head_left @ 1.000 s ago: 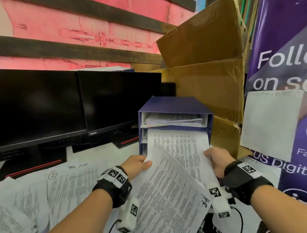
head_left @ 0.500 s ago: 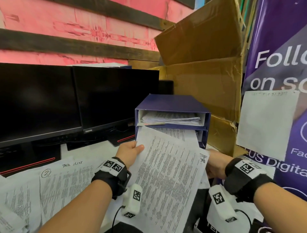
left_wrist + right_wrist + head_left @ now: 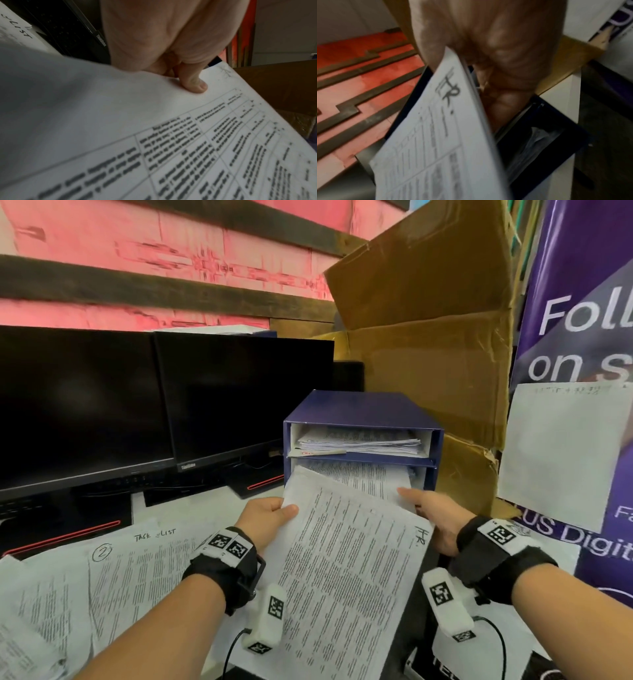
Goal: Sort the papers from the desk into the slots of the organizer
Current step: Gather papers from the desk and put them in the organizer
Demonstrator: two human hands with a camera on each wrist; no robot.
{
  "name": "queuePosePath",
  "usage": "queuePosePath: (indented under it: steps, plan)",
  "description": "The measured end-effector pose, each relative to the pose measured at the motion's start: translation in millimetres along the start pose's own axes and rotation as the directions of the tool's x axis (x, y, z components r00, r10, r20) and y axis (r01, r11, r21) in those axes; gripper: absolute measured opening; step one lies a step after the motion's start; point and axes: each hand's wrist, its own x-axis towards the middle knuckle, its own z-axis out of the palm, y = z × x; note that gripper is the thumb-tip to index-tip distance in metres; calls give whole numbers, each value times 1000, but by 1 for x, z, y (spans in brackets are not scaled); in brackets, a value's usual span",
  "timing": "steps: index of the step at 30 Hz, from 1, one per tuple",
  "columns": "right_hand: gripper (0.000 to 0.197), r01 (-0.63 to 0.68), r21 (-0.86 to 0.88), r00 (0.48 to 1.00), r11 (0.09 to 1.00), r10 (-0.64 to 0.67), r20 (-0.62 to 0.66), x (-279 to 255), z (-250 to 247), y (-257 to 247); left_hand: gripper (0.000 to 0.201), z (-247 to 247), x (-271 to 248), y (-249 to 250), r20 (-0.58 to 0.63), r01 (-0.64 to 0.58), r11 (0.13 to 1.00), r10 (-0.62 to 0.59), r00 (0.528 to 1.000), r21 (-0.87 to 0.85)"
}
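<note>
The blue two-slot organizer (image 3: 363, 409) stands on the desk; its upper slot holds a paper stack (image 3: 359, 441). More sheets (image 3: 370, 479) stick out of the lower slot. A printed sheet marked "HR" (image 3: 342, 570) lies tilted with its far edge at the lower slot's mouth. My left hand (image 3: 284, 510) pinches its upper left edge, thumb (image 3: 195, 85) on top of the sheet (image 3: 154, 121). My right hand (image 3: 414, 501) grips the right edge, where the HR sheet (image 3: 436, 135) runs between thumb and fingers in front of the organizer (image 3: 547, 135).
Two dark monitors (image 3: 85, 405) (image 3: 246, 398) stand to the left of the organizer. A large cardboard box (image 3: 428, 337) rises behind it. A purple banner (image 3: 582, 337) with a white sheet (image 3: 561, 453) is at the right. Loose printed papers (image 3: 137, 570) cover the desk at the left.
Both hands have carried the HR sheet forward to the lower slot's mouth. The right hand came out from beneath it to grip its upper right edge.
</note>
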Motion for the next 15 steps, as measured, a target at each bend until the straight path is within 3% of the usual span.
queuePosePath:
  steps: [2, 4, 6, 9, 12, 15]
  plan:
    - [28, -33, -132, 998, 991, 40, 51, -2, 0, 5, 14, 2, 1, 1, -7, -13, 1000, 13, 1000, 1]
    - [22, 30, -151, 1000, 988, -30, 3, 2, 4, 6, 14, 2, 1, 1, -8, -9, 1000, 9, 1000, -4]
    - [23, 56, 74, 997, 996, -52, -52, 3, 10, 2, 13, 0, 1, 1, -25, 0, 1000, 0, 1000, -7]
    - [44, 58, 409, 998, 911, -39, -54, 6, 18, -6, 13, -6, 2, -2, -75, 9, 1000, -9, 997, -1]
    - [32, 124, 444, 991, 888, -137, -2, 8, 27, -13, 14, -15, 5, -5, -121, 25, 1000, -26, 992, -5]
    - [45, 188, 338, 980, 922, -198, -3, 11, 34, -13, 15, -22, 7, -7, -179, 31, 999, -33, 983, -16]
